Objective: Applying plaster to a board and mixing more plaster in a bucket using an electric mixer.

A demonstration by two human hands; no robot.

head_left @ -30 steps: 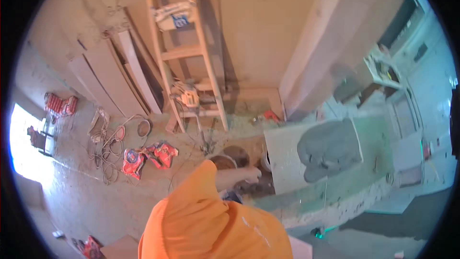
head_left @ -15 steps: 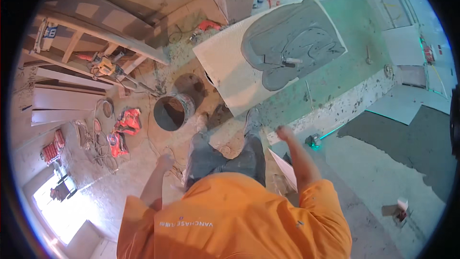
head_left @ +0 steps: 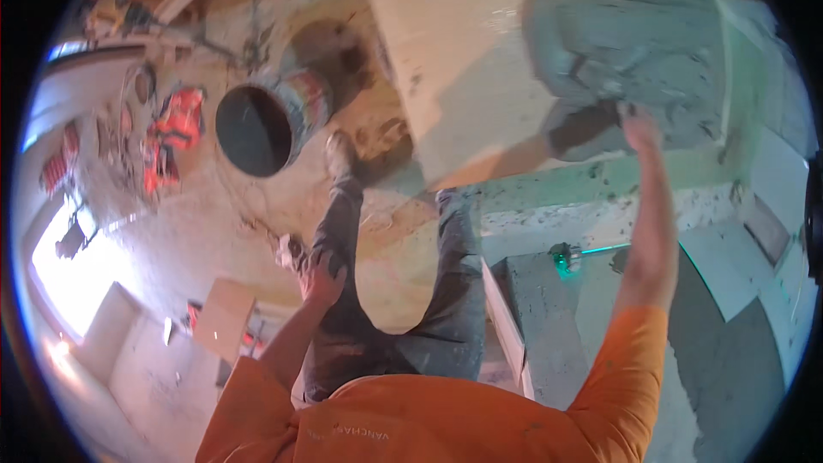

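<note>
My right hand (head_left: 640, 127) reaches down over a spread of wet grey mortar (head_left: 660, 26) on the back of a large pale tile (head_left: 463, 60). Its blurred fingers are beside a pale trowel handle (head_left: 611, 86) lying in the mortar; whether they touch it I cannot tell. The trowel's blade is hard to make out against the grey. My left hand (head_left: 322, 279) rests on my left leg near the knee, fingers apart, holding nothing. I am bent forward with feet apart at the tile's near edge.
A round bucket (head_left: 255, 130) stands left of my left foot. Red bags (head_left: 178, 120) lie farther left. A laser level (head_left: 564, 259) with a green beam stands at right, below a mortar-spattered ledge (head_left: 549, 216). A tile (head_left: 506, 321) stands on edge by my right leg.
I have bent forward, and my view has shifted. My right hand has moved out from beside my leg to the mortar near the trowel. My left hand has come onto my leg.
</note>
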